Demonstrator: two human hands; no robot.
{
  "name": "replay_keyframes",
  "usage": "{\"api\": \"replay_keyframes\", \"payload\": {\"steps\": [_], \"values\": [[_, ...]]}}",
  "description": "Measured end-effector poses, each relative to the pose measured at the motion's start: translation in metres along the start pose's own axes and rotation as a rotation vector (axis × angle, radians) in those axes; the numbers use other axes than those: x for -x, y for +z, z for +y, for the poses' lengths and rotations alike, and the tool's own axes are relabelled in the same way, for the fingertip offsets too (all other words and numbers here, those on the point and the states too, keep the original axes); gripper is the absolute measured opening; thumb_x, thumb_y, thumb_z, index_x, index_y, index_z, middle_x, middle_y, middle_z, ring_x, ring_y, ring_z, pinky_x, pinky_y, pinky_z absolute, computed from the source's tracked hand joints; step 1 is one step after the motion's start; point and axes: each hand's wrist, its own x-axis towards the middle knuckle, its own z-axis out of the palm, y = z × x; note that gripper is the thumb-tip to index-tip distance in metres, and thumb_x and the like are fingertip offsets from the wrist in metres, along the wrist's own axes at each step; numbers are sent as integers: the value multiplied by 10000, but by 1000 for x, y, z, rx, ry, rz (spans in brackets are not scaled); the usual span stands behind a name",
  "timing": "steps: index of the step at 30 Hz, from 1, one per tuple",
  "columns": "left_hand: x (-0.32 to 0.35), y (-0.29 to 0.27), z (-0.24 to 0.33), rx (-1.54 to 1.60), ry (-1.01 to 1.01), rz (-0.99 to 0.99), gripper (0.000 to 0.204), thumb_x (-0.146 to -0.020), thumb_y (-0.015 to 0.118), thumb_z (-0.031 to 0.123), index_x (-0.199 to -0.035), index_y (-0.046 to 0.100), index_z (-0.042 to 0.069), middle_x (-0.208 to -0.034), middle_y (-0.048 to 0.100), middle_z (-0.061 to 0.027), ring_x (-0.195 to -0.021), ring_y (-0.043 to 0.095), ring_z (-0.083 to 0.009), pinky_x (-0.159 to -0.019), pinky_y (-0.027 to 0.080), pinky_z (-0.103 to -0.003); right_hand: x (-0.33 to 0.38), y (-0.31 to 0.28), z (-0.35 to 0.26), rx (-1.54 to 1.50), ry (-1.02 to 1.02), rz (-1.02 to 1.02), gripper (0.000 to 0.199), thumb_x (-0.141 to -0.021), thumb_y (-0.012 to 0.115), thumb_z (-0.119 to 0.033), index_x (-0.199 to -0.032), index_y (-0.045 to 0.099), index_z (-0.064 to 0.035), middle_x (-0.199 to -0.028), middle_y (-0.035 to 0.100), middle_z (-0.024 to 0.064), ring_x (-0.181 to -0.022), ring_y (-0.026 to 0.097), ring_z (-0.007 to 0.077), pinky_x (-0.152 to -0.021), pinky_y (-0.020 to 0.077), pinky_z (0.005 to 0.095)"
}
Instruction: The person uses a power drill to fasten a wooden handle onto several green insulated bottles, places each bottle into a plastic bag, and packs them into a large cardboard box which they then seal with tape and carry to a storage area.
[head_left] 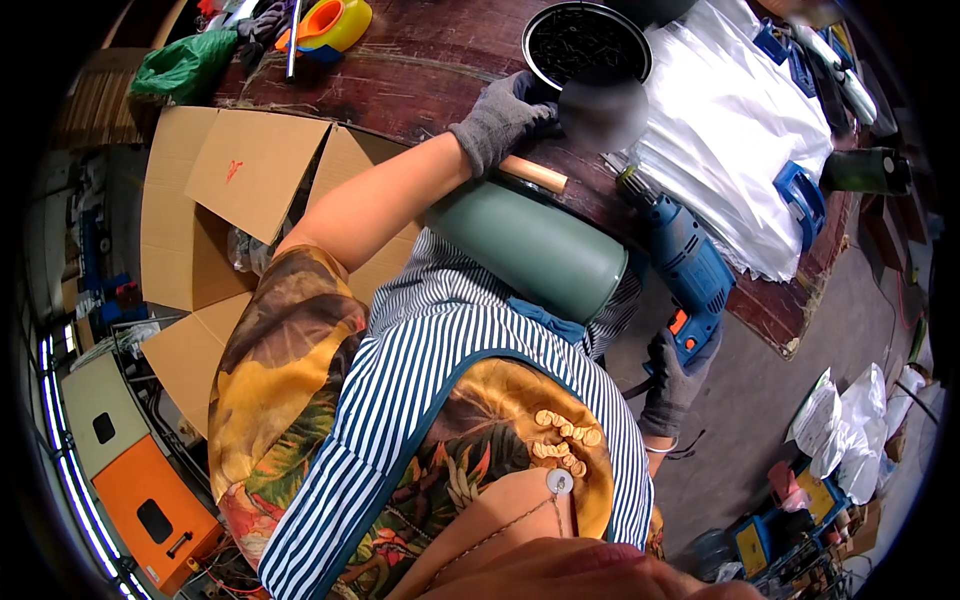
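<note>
Nearest, a striped apron (440, 400) covers the person's front; just beyond it, a green cylinder (535, 250) lies on its side by the edge of a dark red table (430, 80). To its right, the gloved right hand (686, 372) grasps the handle of a blue drill (690, 255). The gloved left hand (505, 115) has bent fingers beside a bowl (527, 60) of small dark pieces; whether they grip anything cannot be told. Farther off lies a green bag (185, 68).

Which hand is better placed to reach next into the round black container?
Probably the grey-gloved left hand: it is near the round black container, while the right hand grips the blue power drill.
</note>
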Motion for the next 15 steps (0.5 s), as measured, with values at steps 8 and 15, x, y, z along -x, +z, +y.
{"api": "replay_keyframes", "payload": {"steps": [8,15], "values": [[9,2,6,-96,9,-21,287,-892,676,25,-1159,588,-28,-1022,648,-77,-887,653,-143,-806,577,-260,0,-1,-3,-13,19,-9,773,-817,721,-26,-1490,346,-87,-1079,594,88,-772,630,161,-683,552,295],[11,5,14,-78,-85,-13,313,-900,676,49,-1187,576,-27,-1044,646,-78,-909,647,-143,-833,572,-260,-33,-16,2,-510,407,-258,552,-975,603,-372,-1316,458,37,-1114,641,221,-864,704,296,-710,620,380]]}}
